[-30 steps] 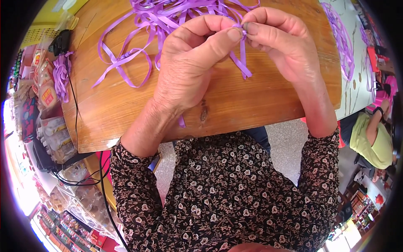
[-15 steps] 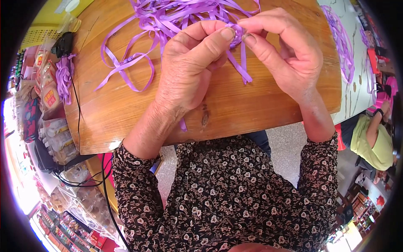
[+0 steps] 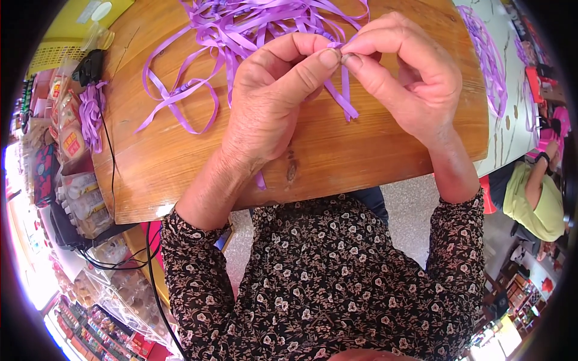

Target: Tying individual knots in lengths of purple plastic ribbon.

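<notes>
Purple ribbon (image 3: 344, 99) hangs in two short tails below my pinched fingertips. My left hand (image 3: 274, 93) is closed on it between thumb and forefinger. Thumb and forefinger of my right hand (image 3: 409, 75) pinch at the same spot, the tips of both hands touching or nearly so. Only a sliver of the ribbon's upper part shows between the fingers. A loose tangle of purple ribbon (image 3: 232, 37) lies just beyond my left hand, with loops trailing left. Another ribbon end (image 3: 260, 180) shows under my left wrist.
The wooden table (image 3: 361, 153) carries all this. At its left edge lie a purple ribbon bundle (image 3: 91, 114), a thin black cable (image 3: 109, 153) and bagged packages (image 3: 71, 141). More purple ribbon (image 3: 486, 60) lies on a white surface at right. A person in a yellow-green shirt (image 3: 533, 201) sits beyond.
The rounded bit of ribbon that showed between my fingertips is now mostly covered. My right fingertips have moved slightly left, against the left thumb. The hanging tails have shifted a little left.
</notes>
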